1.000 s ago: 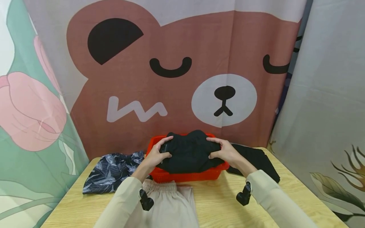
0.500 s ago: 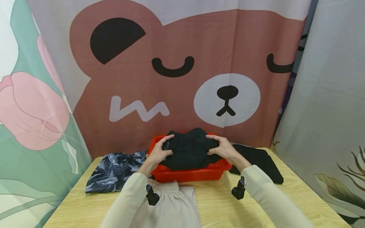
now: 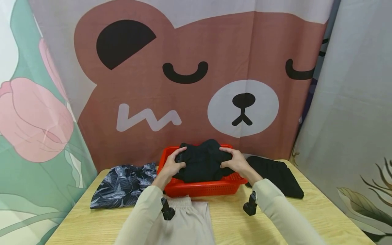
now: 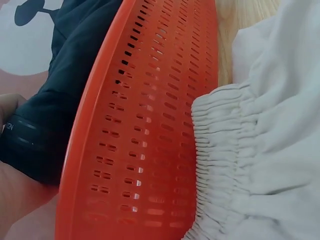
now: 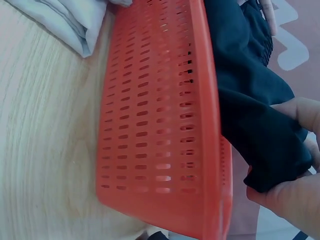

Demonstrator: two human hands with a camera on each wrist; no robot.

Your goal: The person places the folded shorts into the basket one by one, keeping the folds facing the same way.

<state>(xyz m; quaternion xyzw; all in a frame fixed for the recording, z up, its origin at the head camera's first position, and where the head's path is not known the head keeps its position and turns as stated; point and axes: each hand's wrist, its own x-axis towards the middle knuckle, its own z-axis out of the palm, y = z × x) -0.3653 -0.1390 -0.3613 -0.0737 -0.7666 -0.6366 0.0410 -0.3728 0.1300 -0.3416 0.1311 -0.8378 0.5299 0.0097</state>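
Observation:
A bunched dark garment (image 3: 202,163), nearly black with a greenish tint, is held over the red plastic basket (image 3: 202,189) in the head view. My left hand (image 3: 172,166) grips its left end, thumb in front and fingers behind. The opposite end is gripped by my right hand (image 3: 238,162). Small pale print shows on the garment (image 4: 35,130) beside my left thumb in the left wrist view. From the right wrist, the garment (image 5: 265,130) sags at the basket's rim, pinched between thumb and fingers. Much of the basket's inside is hidden beneath the cloth.
Beige pants (image 3: 190,221) with a gathered elastic waist lie in front of the basket. A dark leaf-patterned garment (image 3: 122,187) is at left, and a folded black garment (image 3: 277,175) at right. A bear-print curtain (image 3: 196,102) hangs behind the wooden table (image 3: 232,217).
Over the last half second the garment sinks slightly toward the basket. My right hand shifts a little left, bringing the two hands closer together. Both hands keep their grip.

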